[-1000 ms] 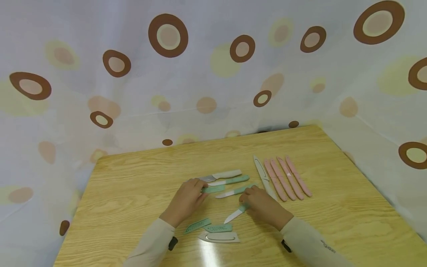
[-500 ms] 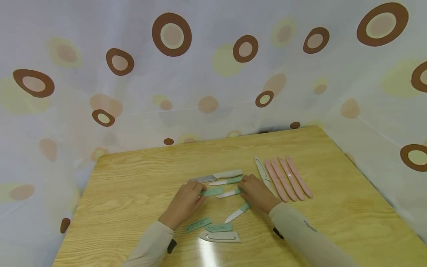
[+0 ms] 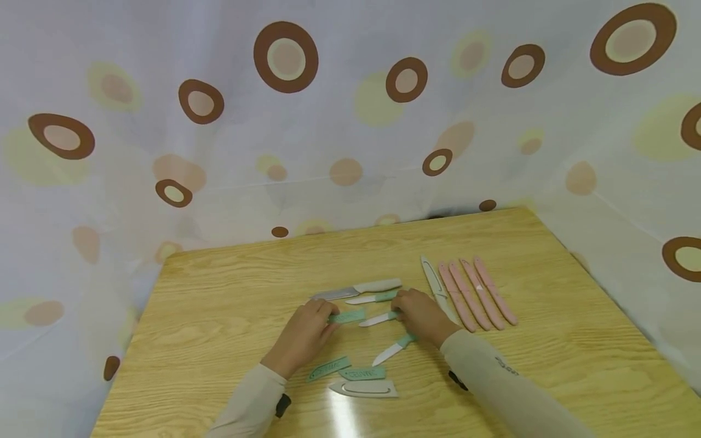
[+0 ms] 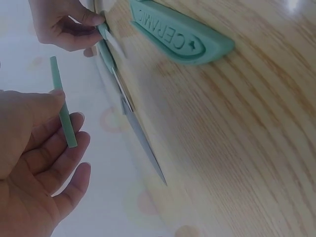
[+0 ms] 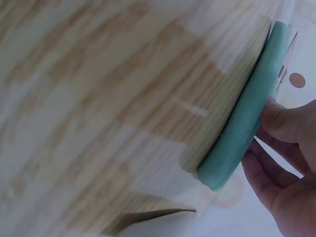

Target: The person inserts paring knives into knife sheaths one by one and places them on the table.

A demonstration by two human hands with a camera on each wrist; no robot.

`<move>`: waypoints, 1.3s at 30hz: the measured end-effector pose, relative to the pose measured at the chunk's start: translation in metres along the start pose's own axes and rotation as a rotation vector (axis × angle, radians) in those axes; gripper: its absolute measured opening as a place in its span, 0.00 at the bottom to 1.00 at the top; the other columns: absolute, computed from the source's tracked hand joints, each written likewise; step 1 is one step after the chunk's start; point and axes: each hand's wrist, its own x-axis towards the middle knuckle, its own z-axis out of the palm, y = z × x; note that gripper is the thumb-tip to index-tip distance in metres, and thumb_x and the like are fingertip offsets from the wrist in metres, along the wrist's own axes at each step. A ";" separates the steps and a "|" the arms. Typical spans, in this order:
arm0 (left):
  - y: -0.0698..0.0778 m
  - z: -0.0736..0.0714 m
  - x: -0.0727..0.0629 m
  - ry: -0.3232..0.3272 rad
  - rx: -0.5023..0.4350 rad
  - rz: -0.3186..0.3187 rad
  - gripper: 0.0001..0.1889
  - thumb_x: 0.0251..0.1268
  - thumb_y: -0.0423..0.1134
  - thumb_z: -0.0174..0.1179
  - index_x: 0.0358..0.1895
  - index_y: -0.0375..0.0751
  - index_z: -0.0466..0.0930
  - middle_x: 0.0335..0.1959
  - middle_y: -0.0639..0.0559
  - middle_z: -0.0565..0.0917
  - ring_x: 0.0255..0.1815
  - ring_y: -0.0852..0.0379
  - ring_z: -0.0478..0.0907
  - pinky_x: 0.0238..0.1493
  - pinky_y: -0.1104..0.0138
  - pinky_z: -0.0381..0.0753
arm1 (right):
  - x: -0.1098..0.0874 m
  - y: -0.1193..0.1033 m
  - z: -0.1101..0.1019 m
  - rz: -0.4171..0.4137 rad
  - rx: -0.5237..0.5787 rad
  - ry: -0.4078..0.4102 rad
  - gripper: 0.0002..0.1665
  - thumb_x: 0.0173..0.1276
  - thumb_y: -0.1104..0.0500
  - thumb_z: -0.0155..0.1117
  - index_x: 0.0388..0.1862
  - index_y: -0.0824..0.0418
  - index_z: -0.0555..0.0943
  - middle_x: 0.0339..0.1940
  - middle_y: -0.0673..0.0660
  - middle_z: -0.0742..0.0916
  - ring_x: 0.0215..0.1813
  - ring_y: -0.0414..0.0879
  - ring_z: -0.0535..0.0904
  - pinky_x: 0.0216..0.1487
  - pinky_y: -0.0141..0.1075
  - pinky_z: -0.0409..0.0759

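My left hand (image 3: pixel 303 334) pinches a mint-green knife sheath (image 3: pixel 349 316) between thumb and fingers; the left wrist view shows that sheath (image 4: pixel 63 103) edge-on, off the table. My right hand (image 3: pixel 424 313) pinches the green handle of a small white-bladed knife (image 3: pixel 378 319), whose blade points left at the sheath. Its fingers hide the rear of that handle. Just beyond lies another green-handled knife (image 3: pixel 369 298), its handle end covered by the same hand. A third green-handled knife (image 3: pixel 390 351) lies nearer, and a green handle (image 5: pixel 244 108) fills the right wrist view.
A cream-handled knife (image 3: pixel 350 291) lies farthest back. Two green sheaths (image 3: pixel 364 373) and a cream sheath (image 3: pixel 364 389) lie near the front. To the right are a cream sheathed knife (image 3: pixel 435 283) and several pink ones (image 3: pixel 476 292) on the wooden table (image 3: pixel 219 316).
My right hand has moved away from me, off the nearest knife and over the handles of the two knives behind it. The left hand keeps the sheath, shifted slightly left.
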 end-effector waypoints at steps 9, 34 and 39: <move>0.001 -0.001 -0.001 0.032 -0.017 -0.006 0.11 0.60 0.35 0.67 0.43 0.37 0.79 0.37 0.51 0.81 0.37 0.57 0.76 0.41 0.66 0.79 | -0.012 -0.008 -0.009 -0.080 -0.135 0.137 0.11 0.58 0.68 0.71 0.41 0.65 0.83 0.39 0.55 0.83 0.42 0.48 0.80 0.46 0.35 0.82; -0.005 -0.004 -0.003 0.073 -0.055 -0.044 0.10 0.61 0.32 0.65 0.45 0.39 0.79 0.39 0.51 0.80 0.39 0.56 0.75 0.40 0.66 0.79 | -0.030 -0.015 -0.029 -0.077 -0.128 0.276 0.13 0.56 0.68 0.72 0.39 0.66 0.80 0.38 0.55 0.81 0.38 0.46 0.80 0.39 0.33 0.82; -0.005 -0.003 -0.003 0.082 -0.061 -0.031 0.10 0.61 0.32 0.65 0.45 0.39 0.79 0.40 0.50 0.80 0.39 0.56 0.75 0.40 0.66 0.79 | -0.030 -0.015 -0.029 -0.067 -0.136 0.286 0.13 0.54 0.69 0.73 0.38 0.66 0.81 0.37 0.55 0.81 0.38 0.46 0.80 0.39 0.33 0.82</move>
